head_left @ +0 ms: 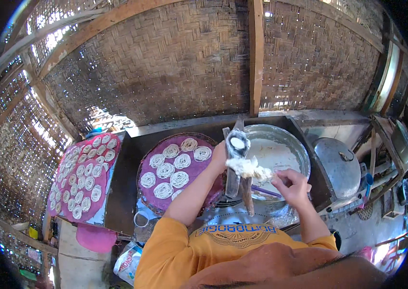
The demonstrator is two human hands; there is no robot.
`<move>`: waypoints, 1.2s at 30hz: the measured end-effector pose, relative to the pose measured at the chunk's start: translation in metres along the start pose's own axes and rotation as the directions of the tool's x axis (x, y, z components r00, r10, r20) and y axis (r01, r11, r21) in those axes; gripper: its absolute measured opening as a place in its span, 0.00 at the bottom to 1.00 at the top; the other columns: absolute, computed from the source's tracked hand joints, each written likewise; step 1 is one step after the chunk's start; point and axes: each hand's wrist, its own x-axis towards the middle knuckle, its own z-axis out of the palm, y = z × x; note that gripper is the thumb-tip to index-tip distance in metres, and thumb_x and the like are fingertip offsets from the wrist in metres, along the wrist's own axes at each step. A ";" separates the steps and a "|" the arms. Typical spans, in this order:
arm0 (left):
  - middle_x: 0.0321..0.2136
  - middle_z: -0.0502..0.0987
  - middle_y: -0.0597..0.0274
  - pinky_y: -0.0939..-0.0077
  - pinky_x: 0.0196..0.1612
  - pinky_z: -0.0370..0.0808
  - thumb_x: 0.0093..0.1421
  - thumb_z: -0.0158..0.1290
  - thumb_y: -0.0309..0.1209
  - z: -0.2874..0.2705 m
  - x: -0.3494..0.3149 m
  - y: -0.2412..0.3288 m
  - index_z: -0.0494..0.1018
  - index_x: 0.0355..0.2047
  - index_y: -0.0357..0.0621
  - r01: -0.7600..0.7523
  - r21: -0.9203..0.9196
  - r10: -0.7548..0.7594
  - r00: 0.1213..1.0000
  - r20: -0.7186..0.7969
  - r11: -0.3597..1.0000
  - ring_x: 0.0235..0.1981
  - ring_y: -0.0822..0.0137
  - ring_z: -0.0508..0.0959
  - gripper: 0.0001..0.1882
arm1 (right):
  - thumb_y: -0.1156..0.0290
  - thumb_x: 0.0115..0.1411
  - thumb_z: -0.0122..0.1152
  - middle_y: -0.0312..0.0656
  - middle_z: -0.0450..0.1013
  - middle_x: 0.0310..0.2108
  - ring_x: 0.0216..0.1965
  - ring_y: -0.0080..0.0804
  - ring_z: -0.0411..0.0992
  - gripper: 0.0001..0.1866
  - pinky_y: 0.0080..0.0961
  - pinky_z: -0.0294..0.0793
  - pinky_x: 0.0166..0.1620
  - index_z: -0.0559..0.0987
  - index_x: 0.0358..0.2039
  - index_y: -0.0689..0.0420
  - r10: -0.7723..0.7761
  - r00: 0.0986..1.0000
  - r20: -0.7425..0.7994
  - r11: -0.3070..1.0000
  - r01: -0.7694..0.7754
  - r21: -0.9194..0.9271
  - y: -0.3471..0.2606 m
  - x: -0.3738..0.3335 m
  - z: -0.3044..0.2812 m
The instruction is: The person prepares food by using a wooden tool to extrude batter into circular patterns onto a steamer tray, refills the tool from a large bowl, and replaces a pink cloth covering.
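Observation:
A wooden press point(246, 195) with a round opening stands upright before me; white dough sits in its opening. My left hand point(219, 157) is closed on the press's left side, its fingers partly hidden behind the wood. Sticky white dough point(248, 168) stretches across the front of the press toward my right hand point(292, 187), whose fingers are closed at the dough's right end. Behind and to the right is a wide metal basin point(301, 149) with pale dough or batter inside. Left of the press, a round tray covered in purple cloth point(192, 181) carries several white noodle-like coils point(165, 170).
At far left, a slanted board with pink cloth point(87, 164) bears many similar coils. A large lidded metal pot point(337, 167) stands right of the basin. A white ring point(141, 219) lies near the tray's front. Woven bamboo walls point(165, 67) and a wooden post point(256, 58) close off the back.

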 end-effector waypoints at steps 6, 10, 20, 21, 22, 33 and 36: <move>0.34 0.74 0.54 0.61 0.32 0.75 0.54 0.44 0.35 0.028 -0.004 0.054 0.67 0.40 0.41 0.529 -0.725 -0.259 0.848 0.462 0.441 0.32 0.60 0.75 0.15 | 0.67 0.41 0.66 0.42 0.72 0.19 0.18 0.23 0.67 0.13 0.19 0.66 0.23 0.77 0.26 0.60 0.195 0.952 -0.236 0.973 -0.218 -0.078 0.048 0.029 -0.002; 0.34 0.74 0.58 0.64 0.33 0.76 0.48 0.53 0.27 0.019 -0.006 0.068 0.67 0.41 0.42 -0.654 0.170 0.602 0.749 0.276 0.737 0.33 0.60 0.75 0.17 | 0.68 0.42 0.65 0.41 0.71 0.18 0.17 0.21 0.66 0.13 0.19 0.65 0.22 0.77 0.27 0.61 0.164 0.983 -0.085 0.983 -0.170 -0.071 0.054 0.016 0.001; 0.32 0.65 0.60 0.54 0.53 0.60 0.39 0.53 0.28 -0.028 -0.041 0.121 0.69 0.30 0.48 -0.044 -0.879 0.429 0.884 0.187 0.475 0.33 0.61 0.72 0.14 | 0.44 0.49 0.51 0.47 0.67 0.44 0.46 0.39 0.65 0.32 0.29 0.62 0.46 0.70 0.46 0.57 -0.083 0.996 -0.027 0.991 0.080 -0.103 0.042 0.005 -0.020; 0.35 0.63 0.60 0.54 0.55 0.57 0.41 0.53 0.30 -0.026 -0.038 0.122 0.70 0.30 0.49 -0.036 -0.918 0.509 0.841 0.186 0.395 0.36 0.61 0.70 0.12 | 0.37 0.47 0.45 0.48 0.63 0.48 0.50 0.40 0.60 0.39 0.30 0.60 0.48 0.64 0.51 0.55 0.048 0.977 0.209 0.939 -0.116 0.324 0.033 0.001 0.000; 0.35 0.62 0.61 0.54 0.56 0.55 0.42 0.52 0.29 -0.020 -0.035 0.126 0.70 0.30 0.49 -0.034 -0.943 0.568 0.805 0.170 0.330 0.37 0.62 0.69 0.11 | 0.31 0.46 0.39 0.50 0.58 0.52 0.53 0.41 0.56 0.45 0.31 0.58 0.50 0.58 0.55 0.53 0.069 0.886 0.459 0.687 -0.376 0.622 0.016 -0.002 0.023; 0.56 0.54 0.54 0.63 0.58 0.50 0.44 0.58 0.46 -0.051 -0.097 0.160 0.54 0.55 0.42 -0.327 -0.060 0.331 0.938 0.100 0.943 0.57 0.59 0.54 0.42 | 0.35 0.45 0.47 0.51 0.65 0.34 0.13 0.22 0.58 0.45 0.14 0.58 0.10 0.53 0.55 0.55 -0.111 0.800 0.590 -0.254 -0.597 0.761 -0.069 0.025 0.073; 0.49 0.64 0.55 0.67 0.54 0.57 0.42 0.60 0.36 -0.056 -0.123 0.162 0.62 0.48 0.39 -0.185 0.107 0.156 0.959 0.235 0.977 0.51 0.64 0.63 0.32 | 0.41 0.46 0.52 0.48 0.66 0.26 0.13 0.20 0.58 0.41 0.12 0.56 0.11 0.59 0.51 0.60 -0.208 0.708 0.674 -0.106 -0.702 0.704 -0.026 0.034 0.066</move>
